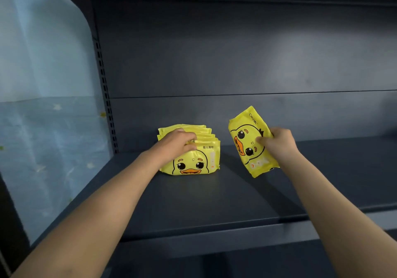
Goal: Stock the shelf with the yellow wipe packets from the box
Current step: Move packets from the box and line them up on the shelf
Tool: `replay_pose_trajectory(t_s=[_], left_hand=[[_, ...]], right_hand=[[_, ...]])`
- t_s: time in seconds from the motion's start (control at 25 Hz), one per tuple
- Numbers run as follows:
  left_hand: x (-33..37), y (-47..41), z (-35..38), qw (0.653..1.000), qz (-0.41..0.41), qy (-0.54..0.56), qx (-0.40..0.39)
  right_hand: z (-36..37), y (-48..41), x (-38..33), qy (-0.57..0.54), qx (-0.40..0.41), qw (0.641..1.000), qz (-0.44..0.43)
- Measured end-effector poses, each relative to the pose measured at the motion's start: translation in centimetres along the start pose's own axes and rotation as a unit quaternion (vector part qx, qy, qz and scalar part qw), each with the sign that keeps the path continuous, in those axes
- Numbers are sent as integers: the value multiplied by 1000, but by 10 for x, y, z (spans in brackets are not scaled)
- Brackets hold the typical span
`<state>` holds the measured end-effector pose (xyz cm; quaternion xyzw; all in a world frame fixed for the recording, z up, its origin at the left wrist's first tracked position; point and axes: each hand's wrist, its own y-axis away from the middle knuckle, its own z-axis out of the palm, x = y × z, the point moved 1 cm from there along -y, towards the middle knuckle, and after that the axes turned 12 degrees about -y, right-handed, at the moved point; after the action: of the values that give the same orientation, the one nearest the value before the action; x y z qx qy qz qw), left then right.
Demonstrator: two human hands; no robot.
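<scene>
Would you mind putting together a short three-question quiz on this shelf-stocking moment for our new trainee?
1. True or false: the right hand holds a yellow packet turned on end, apart from the row of packets on the shelf.
2. What does the left hand grip? A: the top of the row of packets. B: a cardboard box. C: a price label.
3. Fill in: the front packet of the row shows a cartoon ___ face.
Key: 1 true; 2 A; 3 duck.
</scene>
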<state>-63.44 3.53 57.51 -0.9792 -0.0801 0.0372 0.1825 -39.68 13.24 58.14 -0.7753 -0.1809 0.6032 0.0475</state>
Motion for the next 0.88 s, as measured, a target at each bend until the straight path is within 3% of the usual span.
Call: replay_pose_trajectory(t_s=[0.28,0.44,0.64,0.88], left_hand=[[-6,2,4,999,26,-21,41],[-21,15,-7,996,-20,9,82],[-59,44,-25,992,-86,-24,86],[-79,72,-31,990,-115,-35,78]], right_hand=[[-5,3,-9,-12,-15,999,-31],[-1,8,-34,-23,-118,990,-68],[61,10,-62,158,-272,933,-175],[127,18,-30,281,-223,900,-248]])
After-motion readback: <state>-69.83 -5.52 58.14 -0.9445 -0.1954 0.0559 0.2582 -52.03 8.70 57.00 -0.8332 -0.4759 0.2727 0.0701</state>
